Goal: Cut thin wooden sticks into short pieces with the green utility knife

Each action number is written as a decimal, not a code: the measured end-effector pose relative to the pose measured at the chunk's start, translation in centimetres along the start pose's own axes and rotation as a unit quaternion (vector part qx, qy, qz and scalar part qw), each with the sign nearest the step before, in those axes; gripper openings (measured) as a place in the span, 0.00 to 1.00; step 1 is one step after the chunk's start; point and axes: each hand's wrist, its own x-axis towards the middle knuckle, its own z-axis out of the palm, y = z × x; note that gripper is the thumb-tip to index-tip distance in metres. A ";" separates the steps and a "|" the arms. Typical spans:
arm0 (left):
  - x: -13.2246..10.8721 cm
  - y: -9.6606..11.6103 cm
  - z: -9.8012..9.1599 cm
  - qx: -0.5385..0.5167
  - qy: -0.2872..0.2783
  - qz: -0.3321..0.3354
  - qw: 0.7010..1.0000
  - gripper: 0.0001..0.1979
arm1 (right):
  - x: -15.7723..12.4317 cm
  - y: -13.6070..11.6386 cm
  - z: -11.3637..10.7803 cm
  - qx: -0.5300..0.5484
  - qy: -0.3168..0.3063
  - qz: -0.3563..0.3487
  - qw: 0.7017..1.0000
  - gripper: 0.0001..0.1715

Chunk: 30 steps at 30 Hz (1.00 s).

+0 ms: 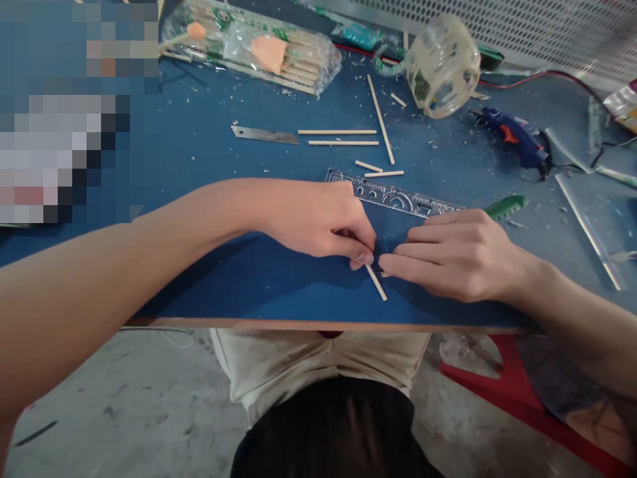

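My left hand (328,222) pinches a thin wooden stick (377,283) between thumb and fingers. The stick's lower end slants down over the blue table. Close beside it, my right hand (452,259) is closed, fingers curled together. A small pale tip shows under its fingertips, but what it holds is hidden. Behind the right hand a green handle (510,206) sticks out; whether the hand touches it I cannot tell. A clear ruler (393,197) lies just beyond both hands, partly covered by them.
Cut sticks (343,143) and a loose knife blade (266,135) lie farther back. A bag of sticks (279,56), a tipped plastic jar (442,66) and a blue glue gun (517,138) stand beyond. Clear glue sticks (590,232) lie right. The table edge (298,324) is near me.
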 end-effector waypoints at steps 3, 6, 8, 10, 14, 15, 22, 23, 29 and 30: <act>0.0 -0.1 0.0 -0.002 -0.001 0.003 1.000 0.15 | -0.1 -0.1 0.0 0.004 0.001 -0.001 1.000 0.12; 0.0 -0.2 0.1 0.007 0.005 0.005 1.000 0.14 | 0.2 -0.3 0.2 0.026 -0.007 0.006 1.000 0.14; 0.0 -0.3 0.2 0.006 0.006 0.007 1.000 0.14 | 0.4 -0.4 0.2 0.030 -0.006 0.011 0.999 0.13; -0.1 -0.3 0.2 0.002 0.004 0.009 1.000 0.14 | 0.6 -0.5 0.2 0.029 -0.004 0.014 0.999 0.12; -0.2 -0.3 0.3 0.023 0.016 0.012 1.000 0.14 | 0.3 0.0 0.2 0.039 -0.004 0.029 0.999 0.13; -0.2 -0.3 0.4 0.032 0.019 0.014 0.999 0.14 | 0.2 0.2 0.1 0.040 -0.002 0.031 0.999 0.13; -0.4 0.0 0.4 0.030 0.011 0.000 0.999 0.15 | -0.2 0.7 0.2 0.034 -0.010 0.011 0.999 0.13; -0.4 0.0 0.4 0.031 0.011 -0.002 0.999 0.15 | -0.2 0.7 0.2 0.036 -0.010 0.010 0.999 0.14; -0.4 -0.1 0.4 0.035 0.011 -0.005 0.999 0.15 | -0.1 0.5 0.3 0.039 -0.017 0.014 0.999 0.15; -0.4 -0.1 0.4 0.035 0.011 -0.006 0.999 0.15 | -0.1 0.5 0.3 0.039 -0.018 0.013 0.999 0.15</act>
